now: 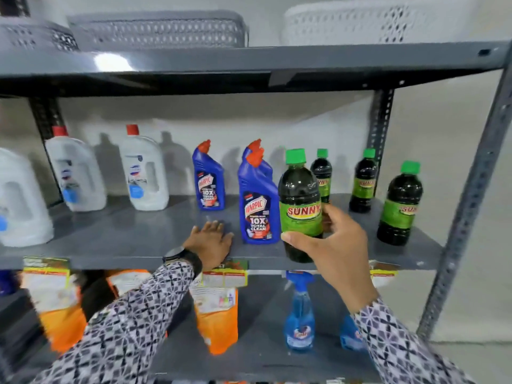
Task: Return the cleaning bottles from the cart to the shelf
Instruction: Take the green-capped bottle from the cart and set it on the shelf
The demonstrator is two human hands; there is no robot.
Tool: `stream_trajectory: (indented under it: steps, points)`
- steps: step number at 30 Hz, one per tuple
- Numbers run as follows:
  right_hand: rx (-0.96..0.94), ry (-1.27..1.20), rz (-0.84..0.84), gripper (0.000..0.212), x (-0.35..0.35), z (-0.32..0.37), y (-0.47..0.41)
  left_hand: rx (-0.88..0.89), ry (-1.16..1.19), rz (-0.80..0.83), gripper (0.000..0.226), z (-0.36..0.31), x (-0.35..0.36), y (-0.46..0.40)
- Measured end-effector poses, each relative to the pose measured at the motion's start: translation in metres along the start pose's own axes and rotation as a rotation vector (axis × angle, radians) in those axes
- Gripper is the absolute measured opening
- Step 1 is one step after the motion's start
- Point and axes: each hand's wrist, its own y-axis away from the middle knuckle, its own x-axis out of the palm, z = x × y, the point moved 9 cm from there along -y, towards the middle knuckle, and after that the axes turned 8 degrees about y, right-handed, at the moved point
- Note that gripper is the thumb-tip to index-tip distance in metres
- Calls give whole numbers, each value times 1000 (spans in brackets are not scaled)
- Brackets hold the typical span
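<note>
My right hand (335, 253) grips a dark Sunny bottle (300, 206) with a green cap, upright at the front edge of the grey middle shelf (133, 239). My left hand (212, 241) rests flat on the shelf, fingers spread, just left of the front blue Harpic bottle (257, 200). Another Harpic bottle (208, 177) stands further back, and a third is partly hidden behind the front one. Three more Sunny bottles (400, 205) stand at the right of the shelf. White jugs with red caps (145, 170) stand at the left. The cart is out of view.
Perforated grey (158, 30) and white (368, 22) baskets sit on the top shelf. The lower shelf holds orange refill pouches (216, 314) and blue spray bottles (300, 311). A slotted metal upright (471, 195) bounds the shelf on the right.
</note>
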Motion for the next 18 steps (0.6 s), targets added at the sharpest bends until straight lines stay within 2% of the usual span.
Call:
stream_trajectory:
  steps: [6,10,18]
  points:
    - [58,63,-66,52,1,-23,-15,-20,57,-21,64,1,1,-1]
    - [132,147,-92,61,0,-56,-58,-44,156,-60,67,6,2,-5]
    - [223,199,6,58,16,-118,-92,-64,190,-47,70,12,9,-11]
